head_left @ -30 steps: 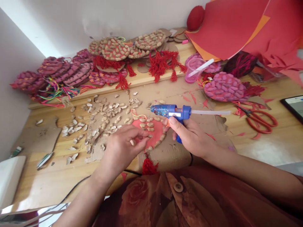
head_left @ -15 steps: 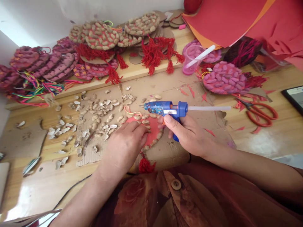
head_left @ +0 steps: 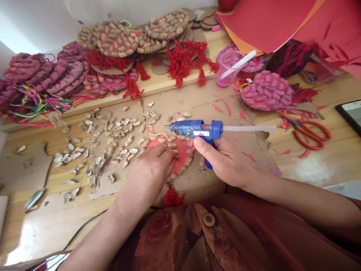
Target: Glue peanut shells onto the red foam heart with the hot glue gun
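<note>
My right hand [head_left: 225,158] is wrapped round the handle of a blue hot glue gun [head_left: 194,129], its nozzle pointing left and a long clear glue stick [head_left: 248,128] jutting out of the back. Below the nozzle lies a round red disc [head_left: 182,163], edged with peanut shells [head_left: 184,169], with a cord loop [head_left: 155,132] at its top and a red tassel [head_left: 172,195] at its bottom. Over the disc's left side, my left hand [head_left: 153,165] has its fingers curled together against a peanut shell [head_left: 174,151]. The fingertips are partly hidden.
Loose peanut shells [head_left: 113,139] lie scattered over the cardboard sheet [head_left: 163,101] at left. Finished peanut discs [head_left: 115,39] are piled along the back ledge. Orange-handled scissors [head_left: 310,135], a pink cup [head_left: 225,71] and a purple-pink disc [head_left: 267,90] stand at right.
The view has shifted slightly, so the shells and piled discs appear a little further left. Both hands and the glue gun stay almost where they were.
</note>
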Motion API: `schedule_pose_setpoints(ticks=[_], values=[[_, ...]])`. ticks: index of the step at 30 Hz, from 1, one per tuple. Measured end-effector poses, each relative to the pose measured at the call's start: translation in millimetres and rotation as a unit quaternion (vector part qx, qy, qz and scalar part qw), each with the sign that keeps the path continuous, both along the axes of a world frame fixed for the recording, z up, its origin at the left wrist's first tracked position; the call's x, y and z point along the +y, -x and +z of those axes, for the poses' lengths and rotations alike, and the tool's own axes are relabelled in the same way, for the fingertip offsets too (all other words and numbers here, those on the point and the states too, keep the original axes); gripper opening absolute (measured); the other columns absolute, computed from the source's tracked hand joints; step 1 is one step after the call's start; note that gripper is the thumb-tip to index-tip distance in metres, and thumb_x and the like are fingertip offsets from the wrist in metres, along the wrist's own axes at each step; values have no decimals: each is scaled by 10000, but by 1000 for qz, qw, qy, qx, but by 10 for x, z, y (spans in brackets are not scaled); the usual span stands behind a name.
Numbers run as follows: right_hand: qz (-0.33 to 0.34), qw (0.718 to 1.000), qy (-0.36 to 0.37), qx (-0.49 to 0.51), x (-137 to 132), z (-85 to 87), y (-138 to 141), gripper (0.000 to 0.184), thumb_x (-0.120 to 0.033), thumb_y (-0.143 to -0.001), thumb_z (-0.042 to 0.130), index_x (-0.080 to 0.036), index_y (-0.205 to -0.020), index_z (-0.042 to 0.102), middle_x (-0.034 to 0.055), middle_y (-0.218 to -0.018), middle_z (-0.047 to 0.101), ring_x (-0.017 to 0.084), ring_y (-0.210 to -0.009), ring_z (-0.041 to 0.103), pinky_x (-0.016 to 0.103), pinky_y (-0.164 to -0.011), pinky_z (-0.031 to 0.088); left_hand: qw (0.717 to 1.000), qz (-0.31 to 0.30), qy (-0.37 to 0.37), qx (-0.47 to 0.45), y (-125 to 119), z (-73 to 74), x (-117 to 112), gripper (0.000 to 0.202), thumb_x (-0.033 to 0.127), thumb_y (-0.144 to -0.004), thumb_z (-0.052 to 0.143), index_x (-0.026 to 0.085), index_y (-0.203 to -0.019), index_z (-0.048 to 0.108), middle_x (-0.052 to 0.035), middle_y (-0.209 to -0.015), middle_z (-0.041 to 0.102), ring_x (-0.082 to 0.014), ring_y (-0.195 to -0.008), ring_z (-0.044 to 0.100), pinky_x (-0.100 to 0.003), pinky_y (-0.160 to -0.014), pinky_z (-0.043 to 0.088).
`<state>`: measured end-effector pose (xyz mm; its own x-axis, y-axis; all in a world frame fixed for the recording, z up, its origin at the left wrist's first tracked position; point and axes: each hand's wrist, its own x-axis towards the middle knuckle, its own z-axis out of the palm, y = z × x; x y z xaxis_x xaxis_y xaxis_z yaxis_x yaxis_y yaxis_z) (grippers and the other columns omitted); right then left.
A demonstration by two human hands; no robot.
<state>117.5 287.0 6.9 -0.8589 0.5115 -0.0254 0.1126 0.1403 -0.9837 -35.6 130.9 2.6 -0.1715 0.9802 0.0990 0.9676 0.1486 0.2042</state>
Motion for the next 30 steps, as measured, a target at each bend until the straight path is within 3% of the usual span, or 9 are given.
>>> schedule_pose_setpoints(ticks=[13,19,24,30], values=[[-1,1000,-6,-3,0,-10,-2,361,-512,-1032,464,-233,-845,597,9,-803,605,159,-644,557,329,-635,486,1000,5,-6,-23,-20,13,3,143,194,-960,581,213,-981,721,-70,-917,698,-212,-792,638,-325,-680,441],[2,1000,4,-14,0,8,-6,381,-533,-1033,455,-241,-817,568,-4,-711,579,156,-598,551,315,-568,441,993,49,-73,-77,-13,78,-176,220,227,-971,597,233,-1165,700,-61,-991,714,-211,-873,669,-322,-786,487],[8,999,17,-26,-1,7,-14,422,-571,-1023,447,-238,-792,565,-4,-653,563,160,-570,541,314,-536,428,985,62,-125,-105,-51,-29,-402,351,92,-949,555,249,-1239,675,-61,-1081,684,-195,-982,662,-296,-882,507],[10,999,41,-28,-21,-34,-4,438,-594,-1006,464,-228,-793,576,20,-738,614,160,-566,565,330,-537,466,991,30,-87,-96,-166,-143,-454,455,68,-961,507,229,-1380,582,-104,-1228,627,-222,-1119,619,-329,-962,520]])
